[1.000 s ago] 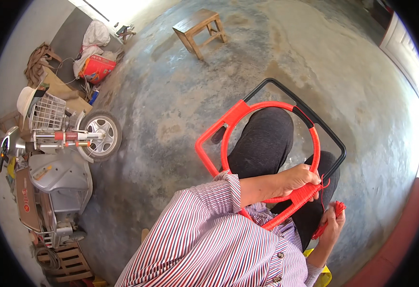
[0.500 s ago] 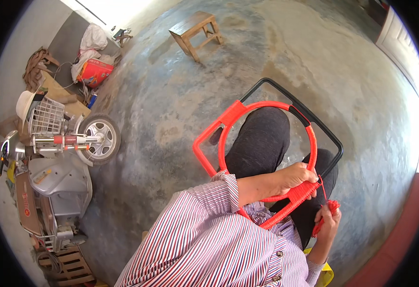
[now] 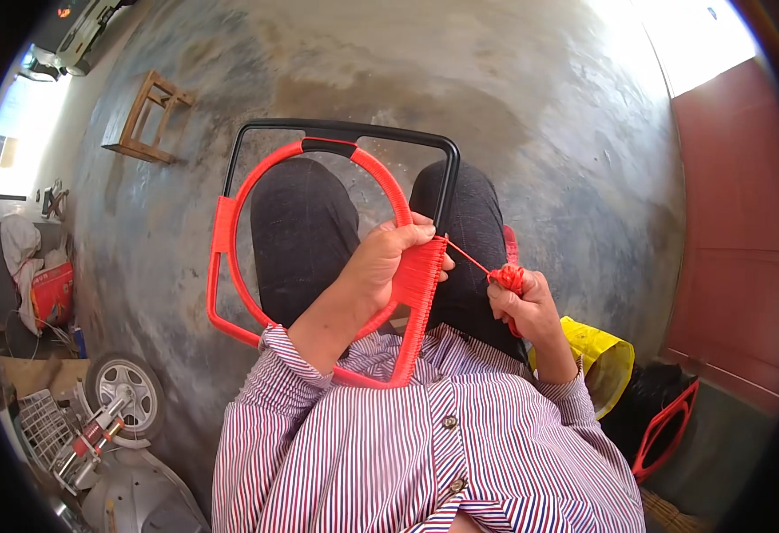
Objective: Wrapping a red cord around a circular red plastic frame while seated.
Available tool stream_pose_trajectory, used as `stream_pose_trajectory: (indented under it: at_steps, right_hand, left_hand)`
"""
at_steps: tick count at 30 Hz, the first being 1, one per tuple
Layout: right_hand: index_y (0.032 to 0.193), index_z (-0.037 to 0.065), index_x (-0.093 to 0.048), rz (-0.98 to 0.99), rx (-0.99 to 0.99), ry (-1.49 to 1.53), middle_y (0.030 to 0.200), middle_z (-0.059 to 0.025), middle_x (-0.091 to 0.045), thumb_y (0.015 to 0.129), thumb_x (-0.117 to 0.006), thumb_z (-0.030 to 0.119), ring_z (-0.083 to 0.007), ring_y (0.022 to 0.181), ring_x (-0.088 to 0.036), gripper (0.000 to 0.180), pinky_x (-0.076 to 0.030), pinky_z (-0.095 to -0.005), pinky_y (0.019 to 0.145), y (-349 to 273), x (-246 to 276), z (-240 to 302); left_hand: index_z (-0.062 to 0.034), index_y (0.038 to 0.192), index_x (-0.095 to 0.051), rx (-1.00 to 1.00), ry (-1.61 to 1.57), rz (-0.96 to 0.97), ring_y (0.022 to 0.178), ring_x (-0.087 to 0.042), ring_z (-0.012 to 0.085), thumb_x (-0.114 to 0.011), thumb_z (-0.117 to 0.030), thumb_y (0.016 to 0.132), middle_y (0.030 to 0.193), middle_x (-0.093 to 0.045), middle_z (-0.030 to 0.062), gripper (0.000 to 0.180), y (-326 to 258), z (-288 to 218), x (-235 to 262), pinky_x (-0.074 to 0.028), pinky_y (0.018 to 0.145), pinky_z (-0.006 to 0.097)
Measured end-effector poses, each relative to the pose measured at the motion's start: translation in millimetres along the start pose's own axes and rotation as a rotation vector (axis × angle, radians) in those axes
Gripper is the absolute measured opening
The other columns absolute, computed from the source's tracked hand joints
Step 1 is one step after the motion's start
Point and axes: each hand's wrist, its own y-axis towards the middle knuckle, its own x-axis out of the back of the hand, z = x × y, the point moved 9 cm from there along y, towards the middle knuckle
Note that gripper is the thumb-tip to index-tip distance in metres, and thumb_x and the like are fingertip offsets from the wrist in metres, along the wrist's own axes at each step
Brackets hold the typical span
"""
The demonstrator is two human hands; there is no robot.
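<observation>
A black squarish frame [image 3: 451,182] with a round inner ring rests over my dark-trousered knees. Red cord is wrapped over most of the ring and the frame's lower part, while its upper bar shows bare black. My left hand [image 3: 381,259] grips the right side, thumb on top near the upper end of a tightly wound red section [image 3: 418,282]; its other fingers go behind and are partly hidden. From that spot a taut red strand [image 3: 468,255] runs to a bunched hank of red cord [image 3: 507,279]. Closed round this hank is my right hand [image 3: 530,309], off to the right of the frame.
On the concrete floor at far left stands a wooden stool [image 3: 141,124]. A grey scooter [image 3: 141,493] with a front wheel fills the lower left. Beside my right arm are a yellow bag-like container [image 3: 607,355] and another red-edged frame [image 3: 645,449]. A red panel [image 3: 731,222] stands at right.
The view has swung right, so stool and scooter sit further left. The frame now appears more upright. My right hand has risen relative to the frame, with the strand stretched sideways rather than downward.
</observation>
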Motion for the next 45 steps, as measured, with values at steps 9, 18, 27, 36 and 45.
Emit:
stream_pose_trajectory:
  at_steps: [9, 18, 27, 36, 45]
  right_hand:
    - [0.075, 0.007, -0.058, -0.092, -0.14, 0.265, 0.059, -0.0007, -0.056, 0.093, -0.06, 0.016, -0.0077, 0.051, -0.05, 0.021, -0.037, -0.0239, 0.048, 13, 14, -20]
    - [0.112, 0.0, -0.055, -0.385, 0.19, -0.092, 0.087, -0.0149, -0.063, 0.086, -0.056, 0.011, -0.0238, 0.085, -0.062, 0.029, -0.049, -0.0362, 0.08, 58, 70, 21]
    - [0.102, 0.006, -0.064, -0.001, 0.484, -1.106, 0.103, -0.009, -0.068, 0.079, -0.068, 0.014, -0.0289, 0.104, -0.064, 0.025, -0.053, -0.0404, 0.083, 96, -53, 131]
    - [0.114, 0.006, -0.063, -0.304, 0.806, -0.711, 0.117, -0.0098, -0.063, 0.078, -0.075, 0.022, -0.0318, 0.113, -0.058, 0.042, -0.05, -0.0386, 0.088, 71, -25, 122]
    - [0.085, 0.004, -0.065, -0.159, 0.391, -0.676, 0.088, -0.0116, -0.066, 0.082, -0.072, 0.035, -0.0322, 0.089, -0.064, 0.032, -0.051, -0.0423, 0.083, 51, -9, 61]
  left_hand:
    - [-0.0056, 0.101, -0.052, 0.056, -0.005, 0.096, 0.071, -0.071, 0.0307, -0.06, -0.006, 0.088, 0.079, -0.066, 0.0181, 0.016, 2, 5, 2, -0.062, 0.063, 0.042]
    - [-0.0051, 0.103, -0.057, -0.008, 0.025, 0.09, 0.08, -0.071, 0.0276, -0.058, -0.013, 0.093, 0.098, -0.069, 0.0239, 0.013, 6, 8, 6, -0.06, 0.073, 0.037]
    - [-0.0046, 0.146, -0.027, -0.443, 0.09, 0.101, 0.117, -0.054, 0.0233, -0.057, -0.005, 0.088, 0.13, -0.052, 0.0105, 0.065, -14, -28, -11, -0.05, 0.096, 0.039]
    - [-0.0028, 0.147, -0.034, -0.271, -0.038, 0.311, 0.127, -0.049, 0.0302, -0.05, -0.015, 0.087, 0.137, -0.051, 0.0189, 0.063, -8, -16, -18, -0.041, 0.108, 0.045]
    - [0.0066, 0.144, -0.033, -0.185, 0.016, 0.324, 0.114, -0.059, 0.0331, -0.056, -0.029, 0.083, 0.133, -0.054, 0.0239, 0.075, -1, -9, -28, -0.05, 0.096, 0.043]
